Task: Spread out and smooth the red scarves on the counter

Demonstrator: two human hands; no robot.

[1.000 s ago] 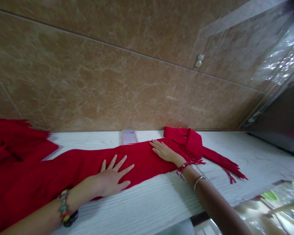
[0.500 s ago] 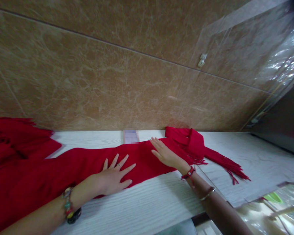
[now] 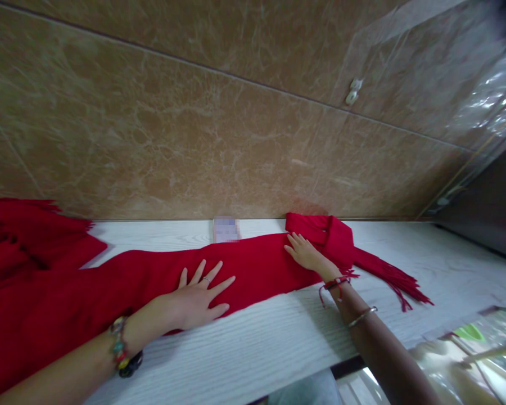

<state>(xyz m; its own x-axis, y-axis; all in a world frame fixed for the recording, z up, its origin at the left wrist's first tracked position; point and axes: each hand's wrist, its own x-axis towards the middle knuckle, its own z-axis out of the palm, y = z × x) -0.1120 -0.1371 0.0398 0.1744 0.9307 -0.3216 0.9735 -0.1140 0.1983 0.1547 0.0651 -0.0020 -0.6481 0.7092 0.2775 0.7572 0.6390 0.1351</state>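
A long red scarf (image 3: pixel 253 270) lies stretched along the white wood-grain table. My left hand (image 3: pixel 200 298) rests flat on its middle with fingers spread; a ring and a beaded bracelet are on that arm. Farther right, my right hand (image 3: pixel 307 256) lies palm down on the scarf near its fringed end, fingers stretched out, with a red cord and a metal bangle on the wrist. Just beyond that hand a folded red fringed piece (image 3: pixel 339 239) lies at the right; whether it is part of the same scarf I cannot tell.
More bunched red fabric (image 3: pixel 34 239) with fringe lies at the far left. A small blurred card-like item (image 3: pixel 226 229) stands against the brown marbled wall (image 3: pixel 194 140). A dark appliance-like box (image 3: pixel 484 197) is at the right, and clear plastic (image 3: pixel 484 343) lies below the table's right edge.
My right hand has slid rightward along the scarf toward the fringed end. My left hand stays in place on the cloth. The view has shifted slightly.
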